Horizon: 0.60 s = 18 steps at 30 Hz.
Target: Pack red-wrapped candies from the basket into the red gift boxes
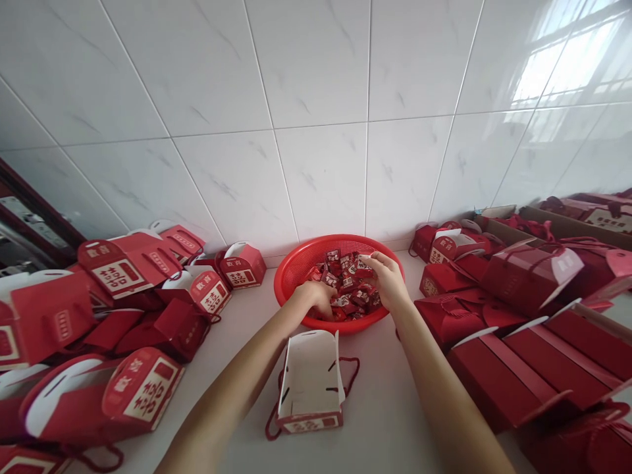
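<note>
A red plastic basket [285,263] holds a heap of small wrapped candies [348,271] in red, white and dark wrappers. My left hand [320,297] reaches over its near left rim, fingers curled down among the candies; what they hold is hidden. At the right side of the basket, my right hand [389,276] pinches a wrapped candy [364,261] between thumb and fingertips, just above the heap. Between my forearms stands an open red gift box [312,375] with a white inside, slits in its walls and red cord handles. No candies show in it.
Several red gift boxes [143,388] are piled on the left, some with open tops. More red boxes [508,375] crowd the right, with a cardboard carton [573,227] behind them. A white tiled wall [320,178] rises right behind the basket.
</note>
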Tool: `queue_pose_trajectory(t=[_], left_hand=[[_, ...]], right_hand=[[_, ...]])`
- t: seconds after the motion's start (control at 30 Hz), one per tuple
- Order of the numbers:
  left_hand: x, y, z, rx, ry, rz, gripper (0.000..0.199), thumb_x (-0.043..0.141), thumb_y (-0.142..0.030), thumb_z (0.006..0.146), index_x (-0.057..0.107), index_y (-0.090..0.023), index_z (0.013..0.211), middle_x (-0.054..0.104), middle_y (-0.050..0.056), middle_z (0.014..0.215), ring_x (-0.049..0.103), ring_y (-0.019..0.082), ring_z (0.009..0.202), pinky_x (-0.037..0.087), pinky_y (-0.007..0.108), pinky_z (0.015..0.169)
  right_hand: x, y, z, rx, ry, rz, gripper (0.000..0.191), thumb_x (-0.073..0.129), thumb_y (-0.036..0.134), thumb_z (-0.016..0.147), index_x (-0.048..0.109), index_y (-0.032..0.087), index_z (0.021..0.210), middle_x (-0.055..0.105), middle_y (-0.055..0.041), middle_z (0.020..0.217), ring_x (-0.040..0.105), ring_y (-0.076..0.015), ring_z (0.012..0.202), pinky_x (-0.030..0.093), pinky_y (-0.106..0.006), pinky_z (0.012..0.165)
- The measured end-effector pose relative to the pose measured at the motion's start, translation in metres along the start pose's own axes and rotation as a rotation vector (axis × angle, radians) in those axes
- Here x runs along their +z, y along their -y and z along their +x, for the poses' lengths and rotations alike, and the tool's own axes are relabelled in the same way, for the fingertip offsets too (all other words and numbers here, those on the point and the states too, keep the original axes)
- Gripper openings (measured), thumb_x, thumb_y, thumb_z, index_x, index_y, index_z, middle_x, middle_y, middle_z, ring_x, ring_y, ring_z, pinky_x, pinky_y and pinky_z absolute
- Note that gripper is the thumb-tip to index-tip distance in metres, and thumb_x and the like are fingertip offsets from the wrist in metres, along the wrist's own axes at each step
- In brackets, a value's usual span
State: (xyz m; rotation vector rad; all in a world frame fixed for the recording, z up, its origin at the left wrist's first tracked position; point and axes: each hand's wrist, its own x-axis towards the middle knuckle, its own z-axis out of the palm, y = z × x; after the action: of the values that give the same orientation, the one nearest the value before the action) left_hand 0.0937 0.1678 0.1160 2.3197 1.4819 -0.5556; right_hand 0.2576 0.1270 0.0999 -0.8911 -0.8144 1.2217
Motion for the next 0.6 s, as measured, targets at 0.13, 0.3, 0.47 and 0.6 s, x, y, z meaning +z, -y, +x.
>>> queue_pose_trajectory(t=[0.13, 0.3, 0.47, 0.6], left_hand=[[0.004, -0.006, 0.001, -0.016, 0.014, 0.103, 0.052, 0.075, -0.026, 0.052, 0.073, -0.021, 0.104, 0.075, 0.014, 0.107, 0.069, 0.033, 0.095, 0.053, 0.035, 0.078], [0.007, -0.007, 0.0, 0.05, 0.027, 0.138, 0.043, 0.071, -0.016, 0.054, 0.072, -0.018, 0.097, 0.073, 0.016, 0.108, 0.068, 0.034, 0.098, 0.052, 0.034, 0.076], [0.009, 0.002, 0.002, 0.127, -0.011, 0.064, 0.035, 0.071, -0.017, 0.054, 0.068, -0.017, 0.089, 0.072, 0.015, 0.102, 0.067, 0.033, 0.088, 0.048, 0.033, 0.066], [0.009, 0.008, 0.005, 0.21, -0.067, -0.101, 0.018, 0.071, -0.02, 0.055, 0.063, -0.019, 0.071, 0.067, 0.004, 0.077, 0.063, 0.025, 0.074, 0.042, 0.029, 0.06]], right_hand=[[0.0, -0.001, 0.001, 0.009, 0.007, -0.009, 0.041, 0.085, 0.041, 0.055, 0.052, 0.021, 0.069, 0.065, 0.0017, 0.075, 0.066, -0.0147, 0.062, 0.045, -0.021, 0.046], [0.0, -0.001, 0.0, 0.003, 0.008, -0.014, 0.042, 0.086, 0.041, 0.054, 0.052, 0.021, 0.067, 0.063, 0.0022, 0.072, 0.066, -0.0158, 0.063, 0.046, -0.022, 0.048], [0.0, -0.002, 0.0, -0.002, 0.011, -0.013, 0.04, 0.085, 0.041, 0.055, 0.054, 0.021, 0.069, 0.065, 0.0012, 0.074, 0.065, -0.0158, 0.064, 0.046, -0.022, 0.048], [0.0, -0.002, 0.001, -0.002, 0.01, -0.01, 0.041, 0.086, 0.041, 0.054, 0.053, 0.02, 0.067, 0.063, 0.0015, 0.07, 0.064, -0.0157, 0.061, 0.044, -0.022, 0.046]])
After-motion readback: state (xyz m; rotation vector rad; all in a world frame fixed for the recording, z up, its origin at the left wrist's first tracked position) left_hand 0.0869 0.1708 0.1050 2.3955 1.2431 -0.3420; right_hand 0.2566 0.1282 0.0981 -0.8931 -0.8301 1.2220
